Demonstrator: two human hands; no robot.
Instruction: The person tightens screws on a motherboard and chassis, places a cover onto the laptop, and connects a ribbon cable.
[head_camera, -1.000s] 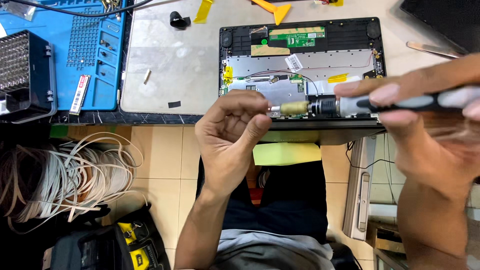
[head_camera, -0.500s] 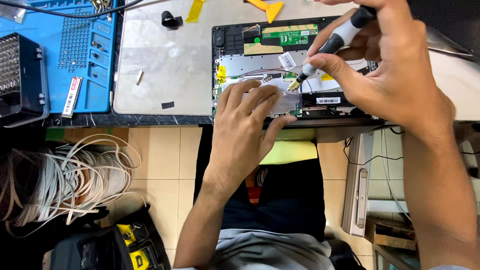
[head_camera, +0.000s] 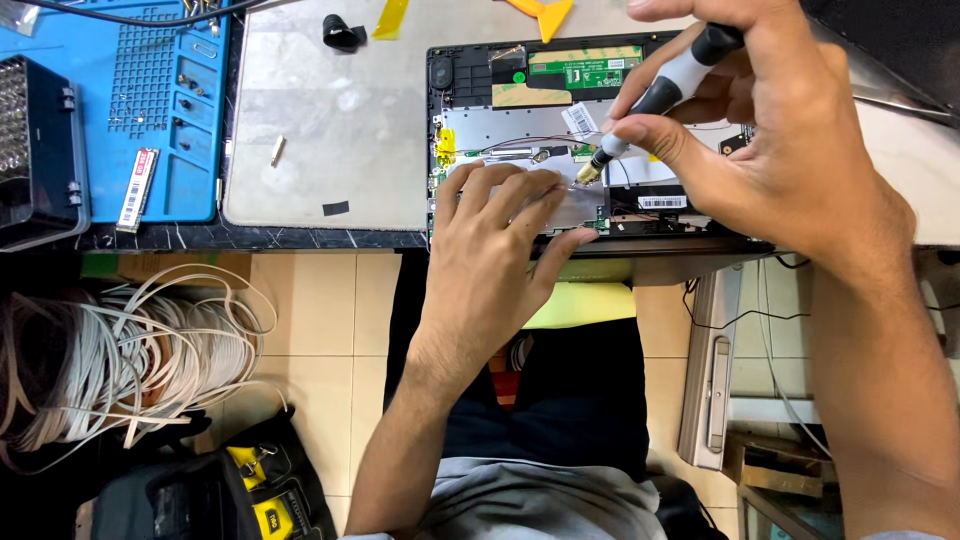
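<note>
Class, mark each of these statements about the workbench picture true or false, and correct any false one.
1. The right hand holds a screwdriver. True.
2. The left hand is lifted clear of the opened laptop. False: it rests flat on the laptop's inside.
3. A blue mat lies left of the laptop. True.
4. The screwdriver's tip points at the blue mat. False: it points down into the laptop, beside the left fingers.
5. A coil of white cable lies on the floor at the left. True.
</note>
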